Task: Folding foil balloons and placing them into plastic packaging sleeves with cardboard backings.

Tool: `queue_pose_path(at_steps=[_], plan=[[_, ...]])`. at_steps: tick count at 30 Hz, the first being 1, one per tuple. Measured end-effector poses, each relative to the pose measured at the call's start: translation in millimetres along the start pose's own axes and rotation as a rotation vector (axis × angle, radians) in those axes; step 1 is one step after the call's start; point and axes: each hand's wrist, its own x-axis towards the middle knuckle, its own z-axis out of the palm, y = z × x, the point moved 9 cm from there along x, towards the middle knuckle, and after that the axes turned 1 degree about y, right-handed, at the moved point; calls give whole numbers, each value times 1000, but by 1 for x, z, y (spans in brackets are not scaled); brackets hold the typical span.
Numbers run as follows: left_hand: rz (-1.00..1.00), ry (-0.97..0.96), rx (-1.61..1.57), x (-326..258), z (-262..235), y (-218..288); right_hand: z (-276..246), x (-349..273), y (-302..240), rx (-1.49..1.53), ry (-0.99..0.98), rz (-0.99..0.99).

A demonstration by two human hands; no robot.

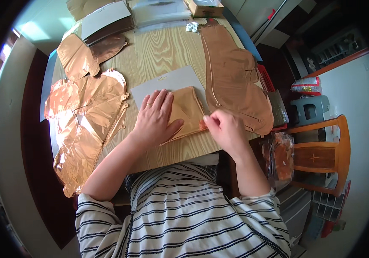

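A folded rose-gold foil balloon [187, 103] lies on a pale card [184, 77] with a hanging slot at its top edge. My left hand [153, 118] rests flat across the left part of the foil and the card, fingers stretched out, a ring on one finger. At the foil's lower right corner, my right hand [227, 131] is closed, thumb and forefinger pinching the edge. Flat, unfolded foil balloons [83, 116] spread over the left of the table, one [77, 56] farther back. More flat foil balloons [234, 73] lie along the right side.
The wood-grain table [161, 47] carries a stack of pale cards [107, 21], clear plastic sleeves [161, 13], a cardboard box [205, 7] and small white pieces [192, 27] at the back. A wooden chair [322, 155] and a grey stool [311, 109] stand to the right.
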Motion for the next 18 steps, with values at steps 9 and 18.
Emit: queue_pose_path(at_steps=[9, 18], plan=[[47, 35, 21, 26, -6, 0, 27, -4, 36, 291, -179, 255], [-70, 100, 53, 37, 5, -35, 41, 14, 42, 418, -237, 299]])
